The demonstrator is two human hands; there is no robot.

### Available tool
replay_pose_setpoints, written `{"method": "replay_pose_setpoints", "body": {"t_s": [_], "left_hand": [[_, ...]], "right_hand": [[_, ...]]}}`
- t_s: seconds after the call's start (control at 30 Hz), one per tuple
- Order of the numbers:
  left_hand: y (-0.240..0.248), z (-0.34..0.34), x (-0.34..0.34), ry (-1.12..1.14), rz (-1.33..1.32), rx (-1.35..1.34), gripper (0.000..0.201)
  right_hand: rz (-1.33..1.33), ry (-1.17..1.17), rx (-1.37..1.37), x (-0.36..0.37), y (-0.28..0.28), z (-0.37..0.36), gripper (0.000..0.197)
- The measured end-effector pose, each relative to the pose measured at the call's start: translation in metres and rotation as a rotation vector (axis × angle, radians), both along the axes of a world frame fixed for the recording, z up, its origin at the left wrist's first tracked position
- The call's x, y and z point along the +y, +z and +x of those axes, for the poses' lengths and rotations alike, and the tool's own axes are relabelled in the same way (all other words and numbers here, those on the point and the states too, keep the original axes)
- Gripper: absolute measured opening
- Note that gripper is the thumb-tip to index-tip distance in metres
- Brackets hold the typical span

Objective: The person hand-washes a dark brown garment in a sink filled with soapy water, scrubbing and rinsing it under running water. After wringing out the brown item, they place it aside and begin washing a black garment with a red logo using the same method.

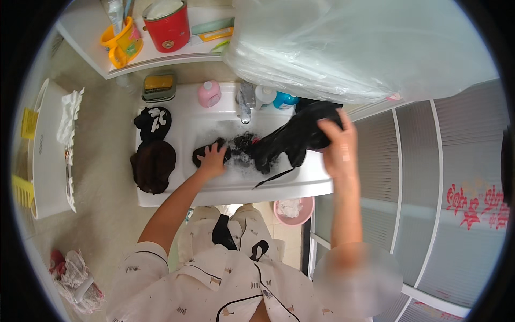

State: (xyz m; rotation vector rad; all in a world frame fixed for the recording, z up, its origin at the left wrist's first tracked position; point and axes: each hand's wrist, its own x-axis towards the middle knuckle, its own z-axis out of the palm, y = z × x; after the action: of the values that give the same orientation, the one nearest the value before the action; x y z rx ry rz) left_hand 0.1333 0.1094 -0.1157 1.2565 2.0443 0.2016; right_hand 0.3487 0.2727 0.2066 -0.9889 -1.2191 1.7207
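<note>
Soapy water covers the bottom of the white washbasin (316, 180). At its left side, my left hand (213, 160) rests with spread fingers on a bunched, wet black cloth (201, 156). My right hand (340, 142), slightly blurred, has its fingers closed on a wet black garment (300, 131), raised over the basin's right side. The garment slopes down to the left into the suds, and a thin black strap hangs from it toward the front rim. Whether both dark pieces belong to one garment, I cannot tell.
A dark brown cloth bundle (153, 166) and a black-and-white one (154, 123) lie on the left rim. Behind the water stand a faucet (245, 102), a pink bottle (209, 94) and a blue bottle (285, 100). Clear plastic sheeting (365, 48) hangs back right. A pink tub (295, 210) stands below.
</note>
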Motion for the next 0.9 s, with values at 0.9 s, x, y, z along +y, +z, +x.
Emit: {"method": "replay_pose_setpoints", "body": {"t_s": [0.9], "left_hand": [[-0.119,-0.003,0.062,0.073,0.056,-0.098,0.072]], "right_hand": [[0.132,0.207,-0.777,0.01,-0.387,-0.022,0.093]]}}
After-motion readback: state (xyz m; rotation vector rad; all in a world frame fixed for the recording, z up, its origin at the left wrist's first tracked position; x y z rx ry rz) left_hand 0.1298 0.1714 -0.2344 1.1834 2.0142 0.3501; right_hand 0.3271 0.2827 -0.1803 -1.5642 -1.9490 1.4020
